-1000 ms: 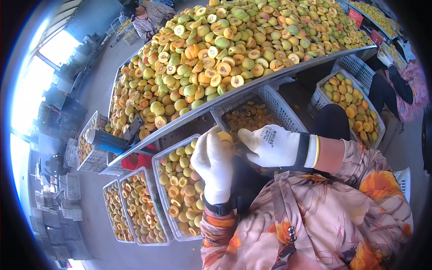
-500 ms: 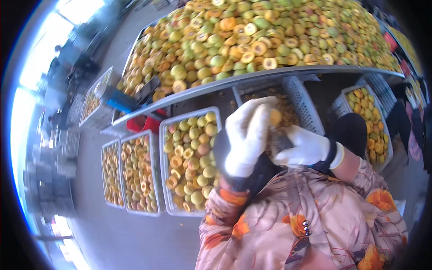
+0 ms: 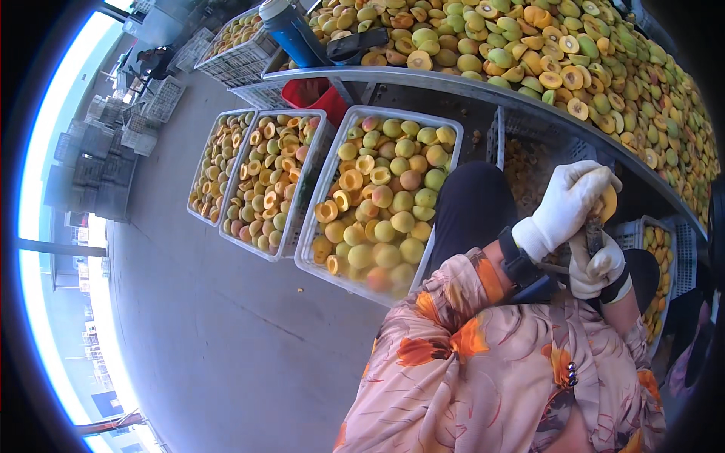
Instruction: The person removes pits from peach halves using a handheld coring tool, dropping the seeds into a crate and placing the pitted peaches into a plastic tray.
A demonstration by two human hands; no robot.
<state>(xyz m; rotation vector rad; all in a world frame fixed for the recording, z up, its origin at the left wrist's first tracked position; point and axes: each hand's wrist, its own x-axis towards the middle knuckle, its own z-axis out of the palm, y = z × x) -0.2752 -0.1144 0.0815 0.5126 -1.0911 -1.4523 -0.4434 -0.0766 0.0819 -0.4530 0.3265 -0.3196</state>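
Both my hands wear white gloves and meet in front of my lap at the right. My left hand (image 3: 568, 202) is closed around a yellow peach half (image 3: 606, 204), whose cut side shows past the fingertips. Just below it, my right hand (image 3: 598, 270) is wrapped round a short hand tool with a dark, narrow end (image 3: 594, 235); its grip is hidden by the fingers. The tool's end is right up at the fruit, and I cannot tell whether it is inside the flesh. Below the hands sits a crate (image 3: 499, 143) with brown scraps or pits.
A metal-edged table (image 3: 483, 92) heaped with peach halves runs across the top. On my left stand a white crate of peaches (image 3: 303, 240) and two more crates (image 3: 260, 253). A red bucket (image 3: 321, 98), blue bottle (image 3: 293, 36) and another peach crate (image 3: 655, 249) are nearby.
The view has swung left, so table, crates and hands appear farther right. The left hand still holds fruit and the right hand still holds the tool, close together.
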